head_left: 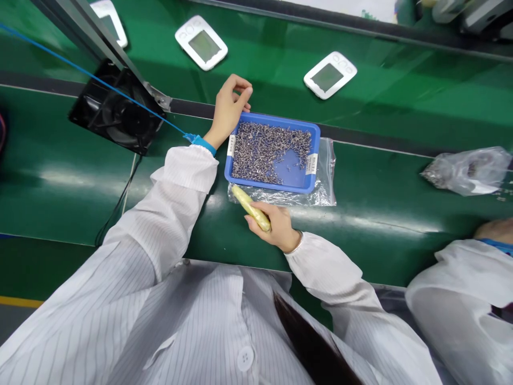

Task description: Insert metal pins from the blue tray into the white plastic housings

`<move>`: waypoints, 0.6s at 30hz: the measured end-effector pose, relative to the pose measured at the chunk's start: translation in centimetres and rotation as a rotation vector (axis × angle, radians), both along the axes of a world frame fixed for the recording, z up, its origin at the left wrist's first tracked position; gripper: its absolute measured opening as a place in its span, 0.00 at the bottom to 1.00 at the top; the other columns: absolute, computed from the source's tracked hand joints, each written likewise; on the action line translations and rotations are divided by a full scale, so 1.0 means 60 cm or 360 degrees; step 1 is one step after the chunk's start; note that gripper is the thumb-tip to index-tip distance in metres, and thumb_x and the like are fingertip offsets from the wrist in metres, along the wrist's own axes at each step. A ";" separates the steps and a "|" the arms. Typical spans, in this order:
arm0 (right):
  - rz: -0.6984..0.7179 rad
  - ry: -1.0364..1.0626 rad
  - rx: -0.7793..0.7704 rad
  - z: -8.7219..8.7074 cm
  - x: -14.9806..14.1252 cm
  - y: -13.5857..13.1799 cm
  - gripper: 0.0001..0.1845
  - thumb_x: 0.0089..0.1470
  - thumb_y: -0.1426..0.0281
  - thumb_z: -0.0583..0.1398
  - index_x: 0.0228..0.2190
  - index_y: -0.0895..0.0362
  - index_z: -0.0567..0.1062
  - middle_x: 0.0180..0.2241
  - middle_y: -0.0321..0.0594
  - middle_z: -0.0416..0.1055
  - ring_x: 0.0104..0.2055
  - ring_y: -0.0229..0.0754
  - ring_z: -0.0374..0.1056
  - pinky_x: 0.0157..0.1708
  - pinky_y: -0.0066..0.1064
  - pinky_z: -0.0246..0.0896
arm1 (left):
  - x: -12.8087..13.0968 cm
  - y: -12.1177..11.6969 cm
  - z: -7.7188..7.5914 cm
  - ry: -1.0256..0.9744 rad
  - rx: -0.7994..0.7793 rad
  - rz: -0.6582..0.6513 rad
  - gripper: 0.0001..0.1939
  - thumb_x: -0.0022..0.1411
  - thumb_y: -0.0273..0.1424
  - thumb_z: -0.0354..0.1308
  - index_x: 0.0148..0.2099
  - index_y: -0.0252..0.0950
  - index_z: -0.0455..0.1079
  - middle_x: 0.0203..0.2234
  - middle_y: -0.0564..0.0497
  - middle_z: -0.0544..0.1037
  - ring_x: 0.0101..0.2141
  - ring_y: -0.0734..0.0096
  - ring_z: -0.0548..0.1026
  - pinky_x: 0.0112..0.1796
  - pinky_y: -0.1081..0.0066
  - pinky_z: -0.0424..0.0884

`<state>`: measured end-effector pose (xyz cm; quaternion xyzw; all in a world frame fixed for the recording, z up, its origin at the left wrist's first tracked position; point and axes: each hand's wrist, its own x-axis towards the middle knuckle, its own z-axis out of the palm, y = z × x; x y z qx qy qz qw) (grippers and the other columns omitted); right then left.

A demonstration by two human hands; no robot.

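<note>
My left hand (231,109) is above the far left corner of a blue tray (315,184), its fingers curled in and thumb near the index finger. Whatever it may pinch is too small to make out. A blue wrist strap (203,143) with a cord circles that wrist. Small metal screws (256,152) fill most of the tray, with a bare patch at its near right. Below the tray, my right hand (278,224) grips a thick yellow stick (250,206), apparently wrapped in shiny film. The stick points up and left, its tip close to the tray's near edge.
White devices with grey screens (204,45) lie on the green strip beyond the dark rail. A black fan (120,109) on a metal post stands left. A clear plastic bag (326,198) lies under the tray. Another bag (468,170) and a person's sleeve (460,299) are right.
</note>
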<state>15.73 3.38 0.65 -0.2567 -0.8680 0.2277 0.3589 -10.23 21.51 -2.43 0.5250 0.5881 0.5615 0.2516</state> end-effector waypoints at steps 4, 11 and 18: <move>-0.0044 -0.0069 0.0135 0.001 -0.003 0.002 0.08 0.59 0.65 0.60 0.38 0.55 0.75 0.20 0.27 0.74 0.18 0.30 0.66 0.21 0.24 0.56 | 0.002 -0.002 0.003 0.0010 0.0023 -0.0018 0.14 0.65 0.49 0.57 0.40 0.45 0.64 0.37 0.54 0.74 0.26 0.79 0.71 0.29 0.68 0.77; 0.0059 -0.0016 0.0107 0.001 -0.003 0.002 0.11 0.62 0.65 0.58 0.42 0.56 0.77 0.25 0.31 0.77 0.21 0.29 0.68 0.25 0.23 0.58 | 0.006 -0.006 0.011 0.0000 0.0051 -0.0011 0.03 0.67 0.34 0.56 0.40 0.42 0.65 0.36 0.54 0.73 0.26 0.80 0.74 0.28 0.69 0.77; 0.0019 -0.0227 0.0109 -0.012 -0.004 0.000 0.11 0.62 0.66 0.58 0.43 0.52 0.79 0.28 0.29 0.80 0.25 0.30 0.71 0.27 0.25 0.59 | 0.009 -0.009 0.018 -0.0005 0.0052 -0.0005 0.03 0.66 0.32 0.56 0.38 0.46 0.64 0.35 0.54 0.75 0.26 0.77 0.76 0.29 0.68 0.77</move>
